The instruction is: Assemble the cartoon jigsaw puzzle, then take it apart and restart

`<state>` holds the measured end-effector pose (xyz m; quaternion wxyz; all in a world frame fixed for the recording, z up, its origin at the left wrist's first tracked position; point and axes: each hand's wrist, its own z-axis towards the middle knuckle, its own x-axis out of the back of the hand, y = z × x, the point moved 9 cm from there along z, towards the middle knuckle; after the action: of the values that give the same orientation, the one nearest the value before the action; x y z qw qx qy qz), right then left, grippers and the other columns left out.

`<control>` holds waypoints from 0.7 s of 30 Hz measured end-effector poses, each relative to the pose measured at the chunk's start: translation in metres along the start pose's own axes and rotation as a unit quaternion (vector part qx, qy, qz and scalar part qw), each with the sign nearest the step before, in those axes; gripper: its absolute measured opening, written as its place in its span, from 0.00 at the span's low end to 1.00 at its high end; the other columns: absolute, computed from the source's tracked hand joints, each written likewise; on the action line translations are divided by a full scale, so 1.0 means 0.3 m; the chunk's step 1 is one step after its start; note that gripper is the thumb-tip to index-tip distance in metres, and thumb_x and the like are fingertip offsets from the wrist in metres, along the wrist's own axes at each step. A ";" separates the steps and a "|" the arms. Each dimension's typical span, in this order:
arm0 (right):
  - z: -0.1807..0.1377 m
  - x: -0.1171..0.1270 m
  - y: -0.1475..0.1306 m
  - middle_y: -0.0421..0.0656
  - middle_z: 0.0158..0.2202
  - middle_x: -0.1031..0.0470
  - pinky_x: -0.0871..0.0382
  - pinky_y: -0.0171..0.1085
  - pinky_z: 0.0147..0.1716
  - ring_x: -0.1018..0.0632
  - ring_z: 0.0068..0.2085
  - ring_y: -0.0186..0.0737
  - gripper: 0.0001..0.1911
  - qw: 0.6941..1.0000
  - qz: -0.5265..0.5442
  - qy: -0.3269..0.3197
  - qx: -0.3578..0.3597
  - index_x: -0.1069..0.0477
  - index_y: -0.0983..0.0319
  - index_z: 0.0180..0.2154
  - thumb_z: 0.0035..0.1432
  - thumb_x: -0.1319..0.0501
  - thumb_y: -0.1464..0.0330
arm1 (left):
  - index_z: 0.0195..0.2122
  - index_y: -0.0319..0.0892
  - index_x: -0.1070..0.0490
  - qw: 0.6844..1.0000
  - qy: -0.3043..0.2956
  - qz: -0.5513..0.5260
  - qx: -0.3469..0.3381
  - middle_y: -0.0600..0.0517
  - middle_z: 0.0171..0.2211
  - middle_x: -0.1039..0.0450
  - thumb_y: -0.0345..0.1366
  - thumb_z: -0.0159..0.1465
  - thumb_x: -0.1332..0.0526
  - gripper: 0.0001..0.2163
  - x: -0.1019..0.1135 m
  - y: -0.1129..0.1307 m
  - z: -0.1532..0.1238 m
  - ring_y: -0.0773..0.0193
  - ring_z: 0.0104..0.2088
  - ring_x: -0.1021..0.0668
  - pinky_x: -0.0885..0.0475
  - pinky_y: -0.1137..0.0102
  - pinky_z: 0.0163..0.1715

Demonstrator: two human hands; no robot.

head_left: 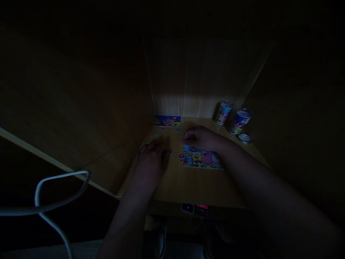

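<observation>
The wooden desktop (194, 187) sits in a narrow booth, closed off by a back panel (185, 82) and dark side panels (81, 108), and its front edge drops away toward the camera. A wide band of desktop lies between the hands and that front edge, with less room toward the back. The partly built jigsaw puzzle (201, 157), showing SpongeBob characters, lies flat right of centre, and a picture card (166, 121) lies against the back panel. A few loose puzzle pieces (156, 133) are scattered just in front of the card. Both forearms reach in from the bottom of the frame and are cut off there. The left hand (152, 158) is arched palm-down, its fingers curled and its fingertips (144, 148) low over the wood, beside the puzzle's left edge. A small bluish speck near that hand may be a piece, but the dimness hides whether the hand has hold of it. The right hand (201, 138) lies palm-down and half closed just above the puzzle's top edge, its fingers pointing left; I cannot tell whether it holds anything. Two SpongeBob tins (223, 112) stand upright in the back right corner, with a round metal lid (245, 138) beside them. Below the front edge, a white cable (37, 194) loops at left, and small lit devices (195, 209) are too dark to identify.
</observation>
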<state>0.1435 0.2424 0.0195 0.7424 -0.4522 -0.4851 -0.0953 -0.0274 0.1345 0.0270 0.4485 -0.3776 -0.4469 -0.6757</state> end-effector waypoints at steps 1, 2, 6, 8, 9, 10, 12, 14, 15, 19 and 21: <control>-0.001 0.000 0.000 0.42 0.39 0.13 0.26 0.38 0.42 0.16 0.40 0.43 0.07 1.000 0.001 0.000 0.000 0.17 0.58 0.39 0.65 0.33 0.64 | 0.45 0.44 0.20 1.000 -0.008 -0.009 0.003 0.43 0.50 0.19 0.36 0.74 0.37 0.06 0.000 0.001 0.003 0.46 0.51 0.20 0.25 0.53 0.56; -0.002 -0.001 0.000 0.43 0.39 0.13 0.26 0.38 0.42 0.16 0.40 0.43 0.07 1.000 0.002 0.000 0.000 0.17 0.58 0.39 0.65 0.33 0.64 | 0.45 0.44 0.20 1.000 -0.016 -0.019 0.006 0.44 0.50 0.19 0.36 0.74 0.37 0.06 0.000 0.001 0.005 0.47 0.51 0.20 0.25 0.53 0.56; -0.003 -0.004 -0.005 0.43 0.39 0.14 0.26 0.39 0.42 0.16 0.40 0.43 0.07 1.000 0.014 -0.001 0.003 0.17 0.58 0.39 0.66 0.34 0.63 | 0.42 0.44 0.21 0.997 -0.019 -0.076 -0.004 0.45 0.47 0.18 0.32 0.71 0.35 0.03 0.007 0.005 0.006 0.49 0.50 0.20 0.26 0.54 0.55; -0.003 -0.004 -0.014 0.42 0.40 0.13 0.25 0.39 0.42 0.16 0.41 0.43 0.09 1.000 0.021 -0.002 0.005 0.17 0.58 0.40 0.67 0.34 0.62 | 0.40 0.45 0.22 0.994 -0.013 -0.111 -0.017 0.47 0.44 0.18 0.30 0.69 0.36 0.04 0.013 0.011 0.001 0.50 0.48 0.20 0.26 0.55 0.54; -0.004 -0.002 -0.021 0.42 0.40 0.13 0.25 0.39 0.43 0.16 0.41 0.43 0.09 1.000 0.027 -0.003 0.005 0.17 0.58 0.41 0.67 0.34 0.61 | 0.40 0.45 0.23 0.991 -0.012 -0.131 -0.020 0.48 0.43 0.17 0.30 0.69 0.36 0.04 0.015 0.014 -0.002 0.51 0.47 0.19 0.26 0.56 0.52; -0.004 -0.002 -0.030 0.42 0.40 0.13 0.25 0.39 0.43 0.16 0.42 0.43 0.10 0.999 0.038 -0.007 0.006 0.17 0.58 0.41 0.67 0.34 0.60 | 0.39 0.45 0.23 0.988 -0.012 -0.151 -0.022 0.49 0.42 0.17 0.30 0.70 0.37 0.04 0.017 0.017 -0.004 0.52 0.46 0.19 0.25 0.56 0.51; -0.007 -0.008 -0.058 0.41 0.42 0.13 0.24 0.41 0.46 0.15 0.44 0.44 0.11 0.996 0.081 -0.030 0.018 0.16 0.57 0.43 0.67 0.34 0.59 | 0.40 0.46 0.24 0.980 -0.009 -0.195 -0.022 0.50 0.41 0.17 0.31 0.71 0.38 0.04 0.022 0.019 -0.010 0.53 0.43 0.17 0.24 0.58 0.48; -0.014 -0.027 -0.093 0.41 0.45 0.12 0.24 0.42 0.49 0.15 0.46 0.44 0.12 0.986 0.145 -0.074 0.035 0.16 0.57 0.44 0.66 0.33 0.57 | 0.41 0.47 0.23 0.972 -0.005 -0.232 -0.024 0.51 0.41 0.16 0.33 0.72 0.39 0.05 0.028 0.021 -0.014 0.55 0.42 0.16 0.23 0.60 0.46; -0.019 -0.037 -0.109 0.40 0.45 0.12 0.24 0.42 0.50 0.15 0.47 0.44 0.12 0.979 0.174 -0.097 0.040 0.15 0.56 0.44 0.66 0.33 0.57 | 0.42 0.47 0.22 0.969 -0.003 -0.246 -0.026 0.51 0.42 0.15 0.34 0.73 0.39 0.05 0.030 0.022 -0.016 0.56 0.43 0.16 0.23 0.61 0.46; -0.029 -0.069 -0.131 0.38 0.40 0.13 0.25 0.38 0.46 0.16 0.42 0.40 0.12 0.964 0.222 -0.142 0.028 0.15 0.55 0.42 0.63 0.29 0.56 | 0.48 0.49 0.20 0.959 0.003 -0.280 -0.033 0.51 0.47 0.14 0.36 0.75 0.40 0.08 0.034 0.022 -0.023 0.56 0.47 0.14 0.21 0.62 0.50; -0.030 -0.075 -0.131 0.37 0.38 0.13 0.26 0.37 0.44 0.17 0.39 0.39 0.12 0.963 0.224 -0.146 0.029 0.15 0.56 0.41 0.61 0.28 0.56 | 0.52 0.49 0.20 0.956 0.000 -0.292 -0.037 0.51 0.50 0.14 0.35 0.76 0.40 0.10 0.033 0.025 -0.026 0.56 0.50 0.14 0.21 0.61 0.52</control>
<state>0.1149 0.2063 0.0230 0.6787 -0.5364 -0.4771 0.1549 -0.0243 0.1231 0.0356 0.2175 -0.2474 -0.5126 -0.7929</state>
